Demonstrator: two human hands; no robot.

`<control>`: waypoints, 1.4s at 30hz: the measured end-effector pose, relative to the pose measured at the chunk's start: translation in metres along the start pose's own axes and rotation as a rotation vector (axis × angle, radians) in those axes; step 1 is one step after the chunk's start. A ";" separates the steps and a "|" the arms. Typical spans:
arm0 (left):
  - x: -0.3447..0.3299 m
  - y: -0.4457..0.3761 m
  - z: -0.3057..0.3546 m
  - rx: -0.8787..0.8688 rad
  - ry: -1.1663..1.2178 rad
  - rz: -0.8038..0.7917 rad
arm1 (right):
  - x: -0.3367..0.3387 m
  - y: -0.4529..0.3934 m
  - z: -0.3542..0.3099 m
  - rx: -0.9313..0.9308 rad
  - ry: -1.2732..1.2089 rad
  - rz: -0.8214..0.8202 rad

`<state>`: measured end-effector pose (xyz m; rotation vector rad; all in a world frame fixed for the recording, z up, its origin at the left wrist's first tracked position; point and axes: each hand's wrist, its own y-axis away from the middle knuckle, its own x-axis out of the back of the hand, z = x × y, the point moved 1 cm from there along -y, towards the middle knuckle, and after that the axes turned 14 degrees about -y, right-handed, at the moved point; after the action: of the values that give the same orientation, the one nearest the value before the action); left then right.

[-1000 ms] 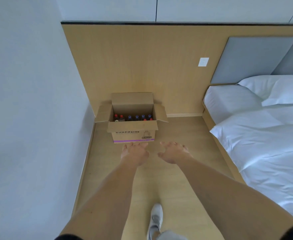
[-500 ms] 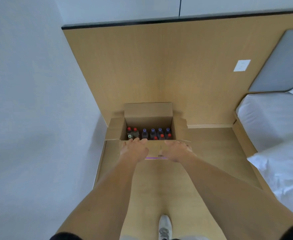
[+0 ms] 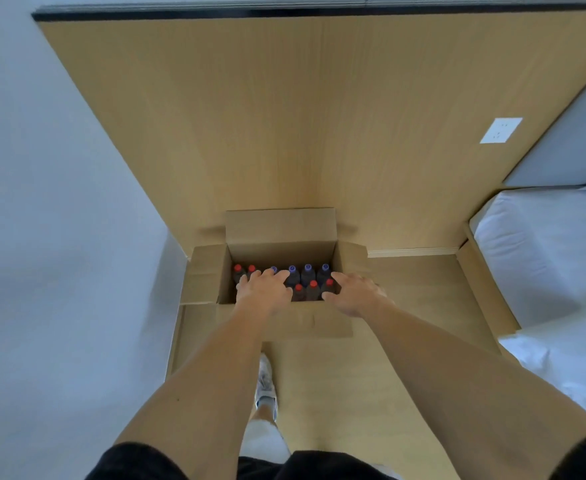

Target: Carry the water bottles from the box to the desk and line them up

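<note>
Wooden floor, frame centre: open box (image 3: 281, 237), capped water bottles (image 3: 307, 271) upright; my left hand (image 3: 263, 289) and right hand (image 3: 353, 294) spread empty above, choosing.

Single head-worn view, steeply downward, close above an open box (image 3: 281, 233).

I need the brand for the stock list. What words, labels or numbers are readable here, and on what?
None can be read.
Bottles' caps: a pale mark on the purple ones, too small to read.
Cardboard box: no print shows; a faint mark on its near flap is illegible.
Wall socket: no lettering.
</note>
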<state>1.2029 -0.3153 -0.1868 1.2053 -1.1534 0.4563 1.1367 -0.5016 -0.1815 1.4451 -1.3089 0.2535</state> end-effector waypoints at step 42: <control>-0.227 -0.355 -0.074 -0.034 0.062 -0.424 | -0.148 -0.414 0.086 -0.250 -0.068 -0.340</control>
<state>1.4278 -0.3136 -0.5506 1.3530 -0.8186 0.1499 1.3709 -0.5826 -0.5541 1.4409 -1.0829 -0.1796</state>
